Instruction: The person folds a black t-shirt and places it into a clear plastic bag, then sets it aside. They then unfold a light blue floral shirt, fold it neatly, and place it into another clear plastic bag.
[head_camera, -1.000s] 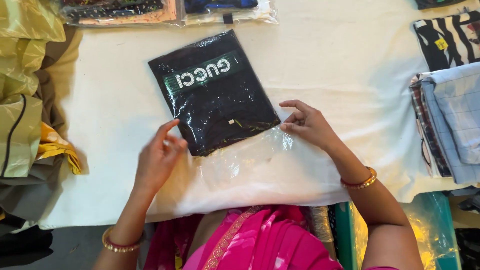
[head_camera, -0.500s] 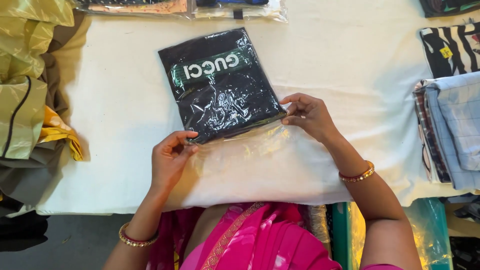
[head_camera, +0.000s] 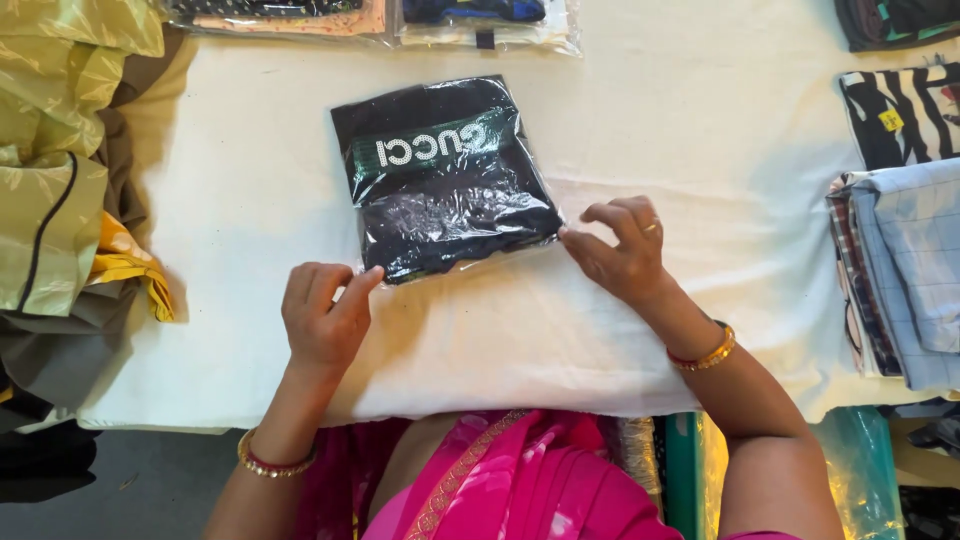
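Two hands are set at the near edge of a black folded garment in a clear plastic bag (head_camera: 445, 175), which lies flat on the white-covered table (head_camera: 700, 130), a bit left of centre and turned slightly so its long axis runs away from the person and leans a little to the left. The packet sits beyond and between the hands, so it is reached from below on both sides. The left hand (head_camera: 322, 318) is placed at the near left corner, fingers loosely curled and the thumb tip touching the plastic rim; nothing is really gripped there, as far as can be seen. The right hand (head_camera: 622, 250) is placed at the near right corner, fingers spread and half bent, with the fingertips (head_camera: 572, 238) pressed to the bag's edge, maybe pinching a bit of the clear film, though that can't be told for sure since the plastic is hard to make out against the cloth. Both hands are about equally close, with the right one set a touch higher up the packet. Off to the right a stack of folded checked shirts (head_camera: 900, 270) is piled, and yellow-green fabric (head_camera: 60, 150) is heaped on the left, both well apart from the bag.
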